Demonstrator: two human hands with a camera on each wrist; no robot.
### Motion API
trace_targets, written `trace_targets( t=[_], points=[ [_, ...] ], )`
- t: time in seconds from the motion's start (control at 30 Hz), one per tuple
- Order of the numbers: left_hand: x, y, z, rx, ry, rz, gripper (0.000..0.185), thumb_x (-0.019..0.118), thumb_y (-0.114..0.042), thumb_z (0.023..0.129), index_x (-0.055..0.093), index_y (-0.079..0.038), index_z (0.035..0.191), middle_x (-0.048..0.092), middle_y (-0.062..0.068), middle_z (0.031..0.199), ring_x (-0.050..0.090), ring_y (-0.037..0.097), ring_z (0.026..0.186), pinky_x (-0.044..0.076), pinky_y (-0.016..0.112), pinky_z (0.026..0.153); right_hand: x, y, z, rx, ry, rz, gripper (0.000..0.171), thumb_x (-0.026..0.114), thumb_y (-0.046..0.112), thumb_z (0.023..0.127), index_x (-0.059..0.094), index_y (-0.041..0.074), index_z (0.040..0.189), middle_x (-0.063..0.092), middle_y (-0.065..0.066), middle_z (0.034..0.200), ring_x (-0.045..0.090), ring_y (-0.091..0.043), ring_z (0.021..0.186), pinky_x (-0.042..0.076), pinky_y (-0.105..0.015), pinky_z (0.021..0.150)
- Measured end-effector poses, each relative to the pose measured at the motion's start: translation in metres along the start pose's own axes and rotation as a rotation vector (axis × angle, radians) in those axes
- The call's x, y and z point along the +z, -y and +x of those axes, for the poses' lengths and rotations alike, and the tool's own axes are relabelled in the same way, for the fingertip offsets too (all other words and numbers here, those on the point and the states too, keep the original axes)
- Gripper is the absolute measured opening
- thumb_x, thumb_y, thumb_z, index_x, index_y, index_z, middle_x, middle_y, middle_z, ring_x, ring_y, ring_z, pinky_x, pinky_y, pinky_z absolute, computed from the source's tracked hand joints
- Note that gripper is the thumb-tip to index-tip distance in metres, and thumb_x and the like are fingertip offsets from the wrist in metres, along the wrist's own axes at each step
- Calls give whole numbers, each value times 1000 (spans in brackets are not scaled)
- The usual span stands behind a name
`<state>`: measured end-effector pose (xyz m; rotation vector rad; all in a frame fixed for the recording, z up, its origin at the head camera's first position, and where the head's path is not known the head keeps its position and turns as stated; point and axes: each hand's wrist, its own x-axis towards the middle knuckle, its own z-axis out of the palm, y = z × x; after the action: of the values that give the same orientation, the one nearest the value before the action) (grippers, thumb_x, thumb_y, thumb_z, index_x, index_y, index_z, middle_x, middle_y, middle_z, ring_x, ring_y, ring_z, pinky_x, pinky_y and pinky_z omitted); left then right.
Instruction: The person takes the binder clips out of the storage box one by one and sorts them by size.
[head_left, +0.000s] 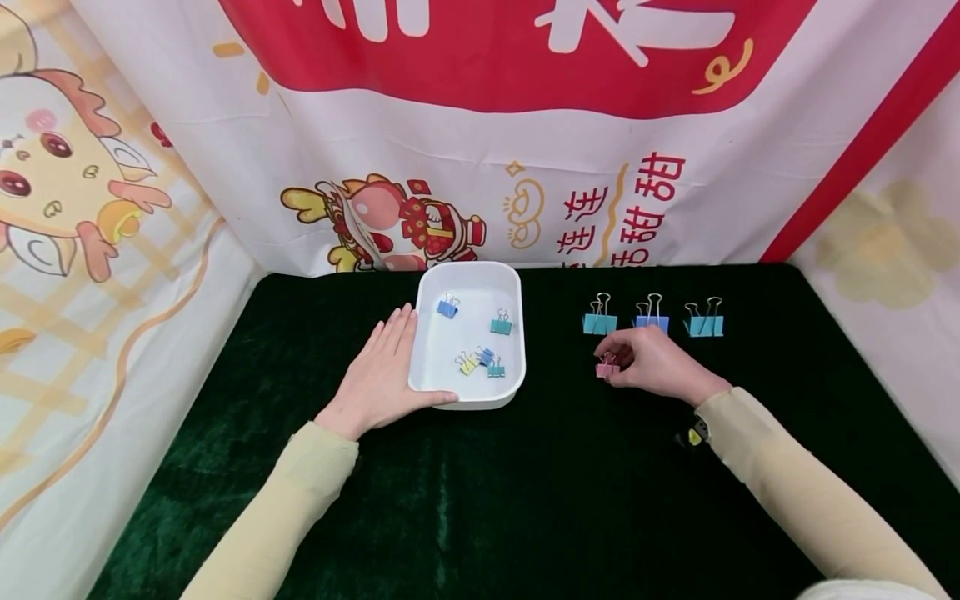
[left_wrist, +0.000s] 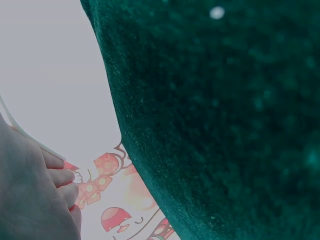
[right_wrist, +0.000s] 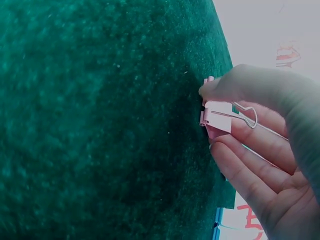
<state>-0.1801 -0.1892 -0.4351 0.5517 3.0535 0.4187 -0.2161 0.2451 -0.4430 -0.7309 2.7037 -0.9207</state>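
My left hand (head_left: pixel 378 367) lies along the left side of a white plastic tray (head_left: pixel 480 405), its fingers straight and the thumb reaching along the near edge. In the left wrist view its fingers (left_wrist: pixel 60 182) rest beside the tray's pale wall. With thumb and fingertips, my right hand (head_left: pixel 656 360) pinches a small pink binder clip (head_left: pixel 606 367), close over the dark green cloth. The right wrist view shows the pink body of this binder clip (right_wrist: pixel 218 117) with its wire handles toward the palm. Just behind that hand stands a larger blue binder clip (head_left: pixel 651 321), partly hidden.
Inside the tray lie several small clips, among them a blue clip (head_left: pixel 447 307), a teal clip (head_left: pixel 501 323) and a yellow clip (head_left: pixel 467 362). Two larger teal clips (head_left: pixel 600 323) (head_left: pixel 705 325) flank the large blue one. A printed curtain (head_left: pixel 480 183) hangs behind the table.
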Motion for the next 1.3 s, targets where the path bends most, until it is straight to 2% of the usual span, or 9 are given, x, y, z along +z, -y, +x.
trace_targets(
  t=[0.23,0.53,0.73,0.87,1.1,1.3],
  points=[
    [0,-1,0,-11,11,4,134,56,-91,73,1,-11,164,0,4,170,-3,19,154,4,43,123,-8,2,-2,13,-43,13,35,88,21,82,74,9,111,72,1,99,68,-15,90,58,-41,81],
    [0,-1,-1,-12,9,12,134,55,-92,72,3,-9,164,1,5,170,-2,20,155,4,43,123,-34,22,-1,-8,-129,66,38,88,17,82,73,4,115,72,-11,110,68,-30,99,56,-50,88],
    [0,0,-1,2,-3,11,134,60,-89,73,4,-8,164,2,7,170,0,22,155,5,45,123,-44,37,2,-40,-207,77,36,88,22,83,76,12,115,73,-6,112,67,-20,100,56,-44,88],
    [0,0,0,7,-7,12,134,60,-89,73,4,-8,164,2,7,170,0,23,155,5,46,123,-45,48,8,-58,-247,104,37,90,24,81,77,17,115,73,-2,114,67,-20,105,54,-46,91],
    [1,0,1,-5,-2,23,135,53,-94,71,3,-9,164,4,7,170,-2,19,154,4,43,123,-40,72,28,-145,-275,139,44,92,28,78,77,17,117,73,3,115,65,-18,110,53,-47,96],
    [0,1,0,8,-2,8,136,53,-94,71,5,-8,164,5,8,170,-1,21,155,5,44,123,-33,91,48,-178,-268,176,45,92,29,77,77,19,117,72,6,115,66,-17,111,53,-39,96]
  ],
)
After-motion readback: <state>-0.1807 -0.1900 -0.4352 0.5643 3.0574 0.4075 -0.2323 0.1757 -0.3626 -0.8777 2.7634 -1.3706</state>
